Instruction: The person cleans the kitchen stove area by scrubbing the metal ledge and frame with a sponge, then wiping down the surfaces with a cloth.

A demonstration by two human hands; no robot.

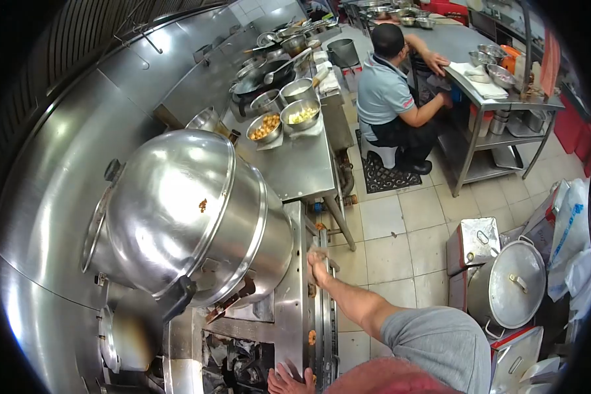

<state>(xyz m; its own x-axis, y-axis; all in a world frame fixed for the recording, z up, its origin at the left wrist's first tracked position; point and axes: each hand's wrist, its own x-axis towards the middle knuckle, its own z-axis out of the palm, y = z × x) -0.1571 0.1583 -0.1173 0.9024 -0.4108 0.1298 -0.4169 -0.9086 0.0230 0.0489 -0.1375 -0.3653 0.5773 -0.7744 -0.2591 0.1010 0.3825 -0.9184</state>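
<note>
My right hand reaches to the front edge of the steel stove, beside the row of knobs. Its fingers look curled and are partly blurred, so what they close on is hidden. Fingers spread, my left hand rests at the stove's front edge by the bottom of the view, near an open burner. Left of both hands stands a large steel pot under a domed lid with a dark handle. An orange knob shows between my hands.
A steel counter beyond holds a bowl of browned chunks, a bowl of pale pieces and pans. A co-worker sits by a steel table. A lidded stockpot and tins stand right.
</note>
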